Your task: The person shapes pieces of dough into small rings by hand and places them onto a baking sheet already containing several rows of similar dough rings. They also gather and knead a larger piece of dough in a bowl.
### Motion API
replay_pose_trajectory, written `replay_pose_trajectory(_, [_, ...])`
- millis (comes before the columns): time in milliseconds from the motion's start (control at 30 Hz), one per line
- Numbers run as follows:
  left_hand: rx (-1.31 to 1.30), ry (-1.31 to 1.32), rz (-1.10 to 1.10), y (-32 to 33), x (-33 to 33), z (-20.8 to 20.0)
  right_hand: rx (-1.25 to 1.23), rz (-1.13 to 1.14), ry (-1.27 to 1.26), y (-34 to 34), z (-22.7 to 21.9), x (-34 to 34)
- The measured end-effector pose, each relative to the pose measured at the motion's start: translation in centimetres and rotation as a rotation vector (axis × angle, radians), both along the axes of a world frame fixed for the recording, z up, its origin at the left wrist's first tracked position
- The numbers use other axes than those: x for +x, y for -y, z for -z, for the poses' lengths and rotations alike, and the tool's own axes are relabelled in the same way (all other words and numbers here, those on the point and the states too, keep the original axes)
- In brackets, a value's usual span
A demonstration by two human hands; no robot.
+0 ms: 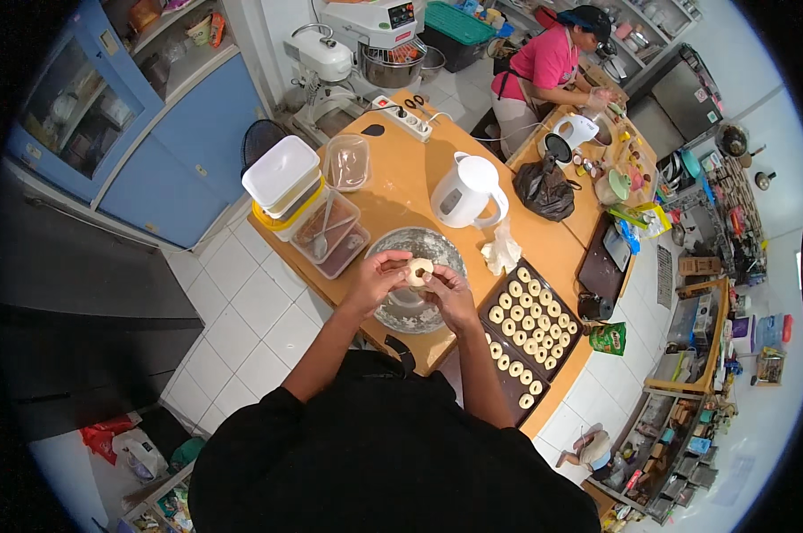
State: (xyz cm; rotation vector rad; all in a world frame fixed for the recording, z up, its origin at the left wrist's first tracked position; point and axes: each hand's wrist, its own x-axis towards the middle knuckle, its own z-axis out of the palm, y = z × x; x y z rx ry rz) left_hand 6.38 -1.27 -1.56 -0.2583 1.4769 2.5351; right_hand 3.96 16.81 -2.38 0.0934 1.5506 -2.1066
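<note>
Between the fingertips of both hands I hold a pale ring of doughnut dough [418,269] with a small hole in its middle. My left hand [381,277] pinches its left edge, and my right hand [449,294] grips the right edge. Below them stands a wide metal bowl [408,321] whose inner wall is dusted with flour. To the right of my right hand, dark baking trays [513,391] carry several rows of similar dough rings [537,335]. A crumpled whitish plastic bag or glove [501,251] lies beyond that hand.
A white kettle [469,188] stands behind the bowl, beside a black plastic bag [546,190]. Stacked plastic containers [299,197] occupy the table's left side, near a power strip [401,117]. At the far right a person in pink [544,64] works at the adjoining table.
</note>
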Motion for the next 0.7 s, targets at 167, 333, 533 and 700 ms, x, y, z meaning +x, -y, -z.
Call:
replay_pose_trajectory(167, [-0.128, -0.119, -0.06, 0.2, -0.2, 0.4, -0.011, 0.017, -0.004, 0.1, 0.2, 0.2])
replay_pose_trajectory(333, [-0.199, -0.182, -0.113, -0.1, -0.3, 0.1, 0.005, 0.03, -0.083, 0.2, 0.4, 0.6])
replay_pose_trajectory(533, [-0.265, -0.222, -0.177, -0.3, -0.1, -0.6, 0.057, 0.045, -0.143, 0.3, -0.1, 0.9])
replay_pose_trajectory(700, [-0.263, -0.194, -0.169, 0.0, -0.2, -0.7, 0.074, 0.046, -0.093, 0.5, -1.3, 1.0])
